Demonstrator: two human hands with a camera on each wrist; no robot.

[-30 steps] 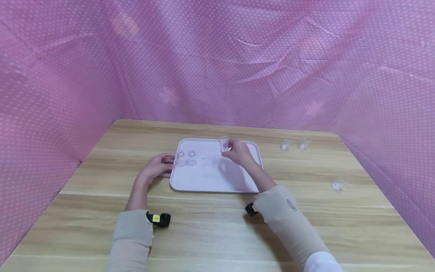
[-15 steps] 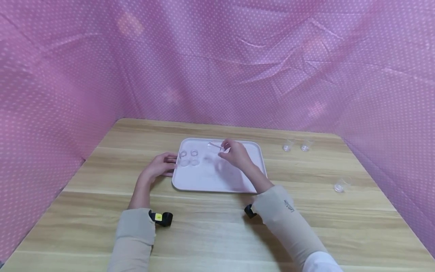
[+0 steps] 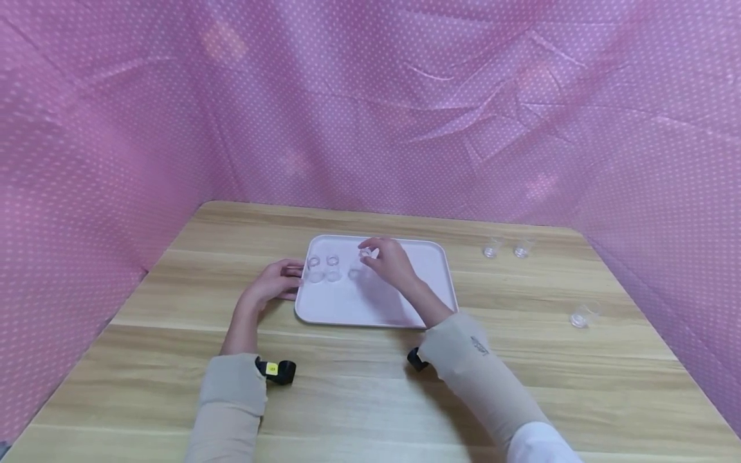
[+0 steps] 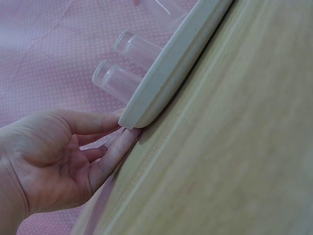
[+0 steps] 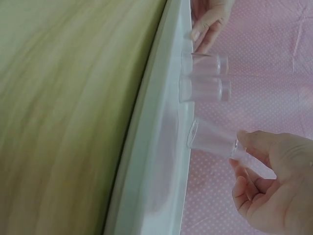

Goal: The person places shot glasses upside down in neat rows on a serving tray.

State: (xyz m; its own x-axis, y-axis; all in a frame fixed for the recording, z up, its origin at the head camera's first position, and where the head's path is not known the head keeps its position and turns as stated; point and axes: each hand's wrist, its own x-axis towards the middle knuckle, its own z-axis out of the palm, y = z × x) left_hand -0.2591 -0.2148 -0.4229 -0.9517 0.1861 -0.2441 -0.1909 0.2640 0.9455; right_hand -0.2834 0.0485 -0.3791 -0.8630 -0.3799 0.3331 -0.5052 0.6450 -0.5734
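While the left hand (image 3: 269,281) pinches the edge of the white tray (image 3: 341,306), probably to steady it, the right hand (image 3: 393,263) clamps its fingers (image 5: 255,140) on the base of a clear cup (image 5: 213,138), likely to keep its downturned rim free; the cup tilts beside two overturned cups (image 5: 204,89) on the tray; whether its rim touches down is hard to tell; three upright cups (image 3: 579,318) stand on the counter (image 3: 347,399).

The right hand (image 3: 386,262) pinches a clear, tapered cup (image 5: 214,139) by its narrower base, mouth down and tilted; its rim seems to meet the flat white tray (image 3: 347,312). Two similar cups (image 5: 205,88) stand inverted at the tray's left end, whose edge the left hand (image 3: 272,281) pinches.
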